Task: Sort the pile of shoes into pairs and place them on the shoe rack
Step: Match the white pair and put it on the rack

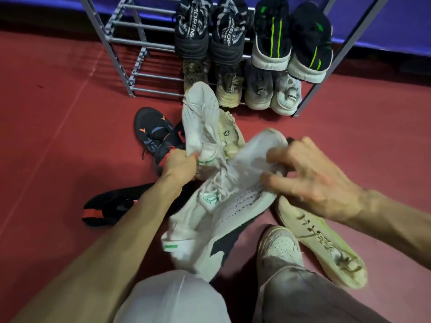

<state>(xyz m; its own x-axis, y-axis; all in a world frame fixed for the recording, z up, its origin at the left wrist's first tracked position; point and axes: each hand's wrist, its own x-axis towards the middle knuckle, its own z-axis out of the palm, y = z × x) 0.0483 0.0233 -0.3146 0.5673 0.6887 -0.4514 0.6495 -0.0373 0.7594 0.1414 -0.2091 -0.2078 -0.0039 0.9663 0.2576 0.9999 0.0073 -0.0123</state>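
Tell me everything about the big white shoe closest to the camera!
The white knit sneaker looks soft and mesh-like, with white laces, a teal logo on its tongue, a small green tab at the heel and a black patch on its side. It is tilted, heel toward the person's knee, toe pointing up and away. The right hand touches its toe end, fingers spread. A matching white shoe, gripped by the left hand, rests against it.

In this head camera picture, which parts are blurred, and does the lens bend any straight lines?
In the head view, the right hand and the white knit sneaker it touches are smeared by motion; the left hand is sharper. The grey metal shoe rack splays outward towards the edges, a wide-angle distortion. The red floor is evenly lit, with soft shadows.
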